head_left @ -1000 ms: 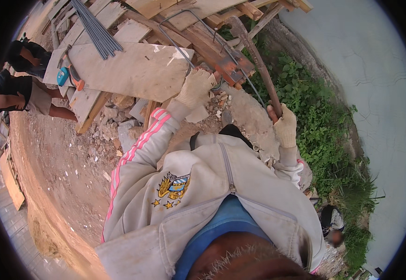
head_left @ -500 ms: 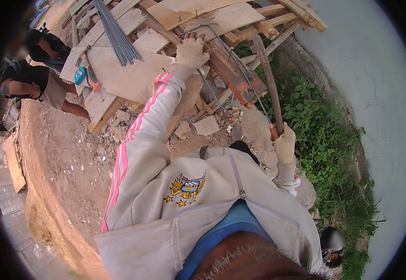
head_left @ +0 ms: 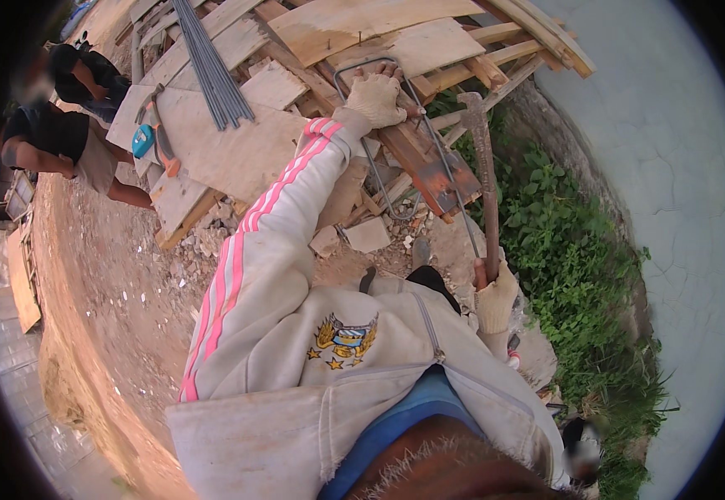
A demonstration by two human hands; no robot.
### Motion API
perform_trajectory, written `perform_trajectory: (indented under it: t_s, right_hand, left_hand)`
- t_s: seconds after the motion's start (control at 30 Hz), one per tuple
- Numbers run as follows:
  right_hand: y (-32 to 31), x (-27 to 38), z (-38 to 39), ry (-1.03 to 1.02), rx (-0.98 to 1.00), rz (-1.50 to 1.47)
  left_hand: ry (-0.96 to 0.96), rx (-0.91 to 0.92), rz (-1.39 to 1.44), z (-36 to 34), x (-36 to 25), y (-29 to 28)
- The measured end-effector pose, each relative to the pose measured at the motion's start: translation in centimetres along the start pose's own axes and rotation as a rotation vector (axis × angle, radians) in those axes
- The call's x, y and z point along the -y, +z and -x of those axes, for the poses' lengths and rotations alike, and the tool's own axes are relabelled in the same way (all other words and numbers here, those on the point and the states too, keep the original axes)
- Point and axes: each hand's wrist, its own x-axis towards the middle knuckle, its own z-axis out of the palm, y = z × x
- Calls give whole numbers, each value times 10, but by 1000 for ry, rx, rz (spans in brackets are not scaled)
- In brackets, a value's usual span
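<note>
A steel rod bent into a long open frame, with a hook at its near end, lies over a brown wooden beam. My left hand, in a cream glove with bare fingertips, is closed on the rod's far bend. Upright in my gloved right hand is a rusty metal bar with a thicker head, gripped at its lower end. The rod's straight free end reaches down to the right thumb; I cannot tell whether they touch.
Straight steel rods lie bundled on boards at the far left, near orange-handled pliers and a teal tape measure. Two people stand at left. Rubble lies below the beam; green plants and a pale wall border the right.
My left hand has shifted right along with the bent rod, over the beam. My right hand sits a little lower, and the rusty bar stands more upright.
</note>
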Motion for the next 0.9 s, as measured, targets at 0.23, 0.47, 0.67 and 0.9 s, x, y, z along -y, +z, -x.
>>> perform_trajectory:
  t_s: [0.23,0.47,0.67,0.9]
  right_hand:
    - [-9,23,1,106,75,-108]
    - [-5,15,-3,122,118,-254]
    - [-46,2,6,48,42,-93]
    - [-110,-71,26,126,219,6]
  left_hand:
    - [-41,-36,-106,-9,7,14]
    - [10,-268,-147,-12,20,35]
    - [-22,-70,42,-7,-1,-6]
    - [-85,62,-79,7,-16,-34]
